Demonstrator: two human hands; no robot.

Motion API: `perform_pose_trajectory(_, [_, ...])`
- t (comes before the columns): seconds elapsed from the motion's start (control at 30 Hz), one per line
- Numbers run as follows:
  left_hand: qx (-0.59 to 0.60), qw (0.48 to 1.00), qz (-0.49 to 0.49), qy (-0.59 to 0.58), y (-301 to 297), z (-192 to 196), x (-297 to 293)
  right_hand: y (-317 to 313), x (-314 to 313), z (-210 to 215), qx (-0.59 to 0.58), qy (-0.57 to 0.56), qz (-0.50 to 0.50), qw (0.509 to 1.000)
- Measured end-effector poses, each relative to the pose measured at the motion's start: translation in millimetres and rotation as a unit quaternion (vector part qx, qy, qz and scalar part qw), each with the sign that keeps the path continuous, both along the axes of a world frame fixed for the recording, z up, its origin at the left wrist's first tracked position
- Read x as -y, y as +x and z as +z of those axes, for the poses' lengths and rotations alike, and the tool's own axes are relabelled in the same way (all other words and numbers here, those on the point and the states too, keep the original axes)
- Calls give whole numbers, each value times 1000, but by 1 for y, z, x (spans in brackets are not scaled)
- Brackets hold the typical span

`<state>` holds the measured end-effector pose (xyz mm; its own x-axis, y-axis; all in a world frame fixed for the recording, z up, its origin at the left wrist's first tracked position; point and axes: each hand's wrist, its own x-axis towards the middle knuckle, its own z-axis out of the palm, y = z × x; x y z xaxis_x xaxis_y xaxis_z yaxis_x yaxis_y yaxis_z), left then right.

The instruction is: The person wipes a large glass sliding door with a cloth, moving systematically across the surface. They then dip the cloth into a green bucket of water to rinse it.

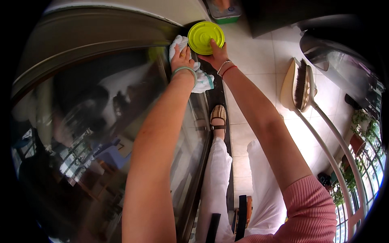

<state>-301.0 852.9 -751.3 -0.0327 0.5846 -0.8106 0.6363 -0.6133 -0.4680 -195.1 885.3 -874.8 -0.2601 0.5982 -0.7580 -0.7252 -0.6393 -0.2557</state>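
My left hand [183, 58] presses a white cloth [204, 82] with teal edging at the far end of the glass sliding door [182, 121], where the glass meets the frame. Part of the cloth hangs down over the dark sill [214, 95]. Just to the right, my right hand [217, 54] grips a round yellow-green lid [202, 35] by its near right edge. The thumb lies on top and the other fingers are mostly hidden. Whether a container sits under the lid, I cannot tell.
A long-handled broom [302, 83] and a cream dustpan [287, 87] stand on the tiled floor [253, 56] at the right. A clear box with a green base [227, 19] is at the far end. Potted plants [357, 143] line the railing. My foot [218, 117] is on the sill.
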Motion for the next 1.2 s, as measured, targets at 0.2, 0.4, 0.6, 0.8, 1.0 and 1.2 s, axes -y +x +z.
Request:
perform_pose_trajectory(0.2, [-5,999,-20,48,-8,-20,6,28,1,3,36,-23,-44,998])
perform_pose_trajectory(0.4, [33,996,8,83,8,-27,-3,74,1,-29,-7,48,-86,995])
perform_pose_trajectory(0.6, [5,991,-32,131,-10,-53,-3,80,13,1,79,37,-81,993])
perform_pose_trajectory(0.8, [70,986,-53,140,2,-37,-19,87,23,-8,96,-41,-64,992])
perform_pose_trajectory(1.0, [-4,1000,11,8,35,17,-47,10,100,29,319,330,127,879])
perform_pose_trajectory(1.2, [-137,987,-57,-62,52,112,-87,-60,81,101,257,410,32,874])
